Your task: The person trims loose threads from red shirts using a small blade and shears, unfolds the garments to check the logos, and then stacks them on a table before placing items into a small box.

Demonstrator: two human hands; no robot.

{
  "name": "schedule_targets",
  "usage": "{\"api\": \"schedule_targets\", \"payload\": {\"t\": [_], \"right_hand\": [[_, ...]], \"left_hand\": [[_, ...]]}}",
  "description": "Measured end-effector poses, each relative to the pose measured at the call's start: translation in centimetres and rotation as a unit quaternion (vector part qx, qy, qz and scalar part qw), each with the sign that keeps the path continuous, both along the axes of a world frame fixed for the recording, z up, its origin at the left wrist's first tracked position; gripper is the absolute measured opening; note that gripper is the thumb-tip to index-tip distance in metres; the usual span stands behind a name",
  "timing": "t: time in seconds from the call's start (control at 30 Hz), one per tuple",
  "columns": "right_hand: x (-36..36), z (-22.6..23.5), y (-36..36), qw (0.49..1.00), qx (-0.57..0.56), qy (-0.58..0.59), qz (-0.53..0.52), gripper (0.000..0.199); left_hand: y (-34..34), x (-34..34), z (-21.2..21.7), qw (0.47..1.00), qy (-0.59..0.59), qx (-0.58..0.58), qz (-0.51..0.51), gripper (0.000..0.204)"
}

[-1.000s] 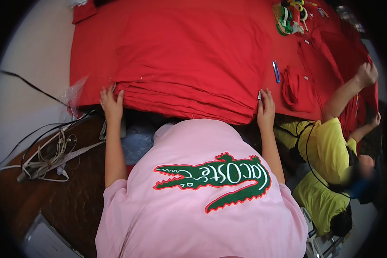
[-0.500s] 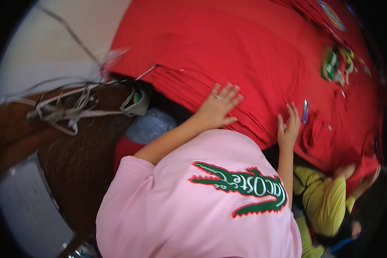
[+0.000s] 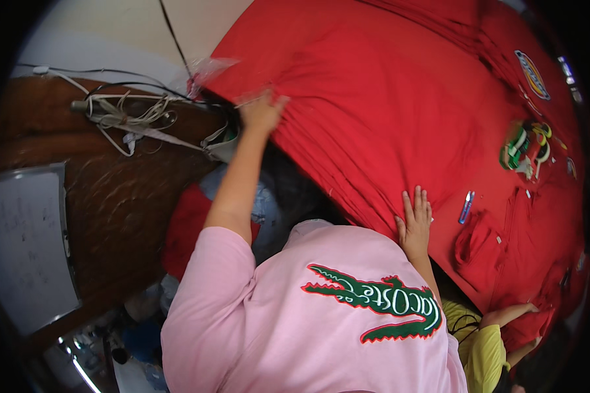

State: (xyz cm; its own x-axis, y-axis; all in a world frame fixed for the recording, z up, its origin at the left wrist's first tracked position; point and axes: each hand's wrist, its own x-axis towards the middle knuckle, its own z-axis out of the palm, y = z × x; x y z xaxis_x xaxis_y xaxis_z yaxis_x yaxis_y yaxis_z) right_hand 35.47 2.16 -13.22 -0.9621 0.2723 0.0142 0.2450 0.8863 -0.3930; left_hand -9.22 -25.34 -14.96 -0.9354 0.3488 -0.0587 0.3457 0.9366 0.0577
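Observation:
A wide sheet of red cloth [image 3: 367, 85] covers the work surface in front of me, with creases running out from its left edge. At that edge my left hand [image 3: 261, 114], slightly smeared by motion, is closed on the cloth's border. My right hand [image 3: 415, 219] lies flat on the cloth near the front edge, fingers stretched out and holding nothing. Just right of it lies a small blue tool [image 3: 466, 207], too small to name surely. Beyond that, a bunched piece of red fabric [image 3: 482, 239] rests on the surface.
Tape rolls [image 3: 542, 149] and small items sit in a cluster at the right. A person in a yellow shirt [image 3: 484, 350] handles red fabric at the lower right. Tangled white cables [image 3: 128, 118] hang at the left, above a whiteboard [image 3: 29, 242]. Clear plastic [image 3: 210, 71] lies by the cloth's far-left corner.
My left hand has gone from lying open on the cloth to its left edge, reaching farther away. My right hand has flattened onto the cloth. The view has shifted, and creases have spread.

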Motion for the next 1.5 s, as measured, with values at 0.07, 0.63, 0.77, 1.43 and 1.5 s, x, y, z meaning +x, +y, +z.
{"api": "schedule_targets", "payload": {"t": [0.07, 0.63, 0.77, 1.43, 1.5], "right_hand": [[-0.2, 0.4, 0.3, 1.000, -0.007, 0.003, 0.010, 0.063], [0.3, -2.2, -0.8, 0.999, 0.022, 0.017, -0.045, 0.063], [0.1, -2.1, -0.3, 0.999, 0.024, 0.030, -0.012, 0.061], [-6.6, 4.5, 0.1, 0.996, -0.009, 0.029, -0.085, 0.033], [-10.0, 4.0, 0.5, 0.994, 0.030, 0.051, -0.091, 0.022]], "left_hand": [[-2.2, -3.9, 0.6, 0.977, 0.033, -0.090, 0.191, 0.080], [10.9, -1.9, 0.8, 0.955, 0.168, 0.086, -0.228, 0.079], [-10.7, -10.0, -0.3, 0.927, -0.040, -0.270, 0.257, 0.072], [-10.2, -18.6, -2.6, 0.960, 0.226, -0.019, 0.166, 0.048], [-11.8, -21.2, -3.8, 0.968, 0.122, 0.031, 0.218, 0.045]]}}
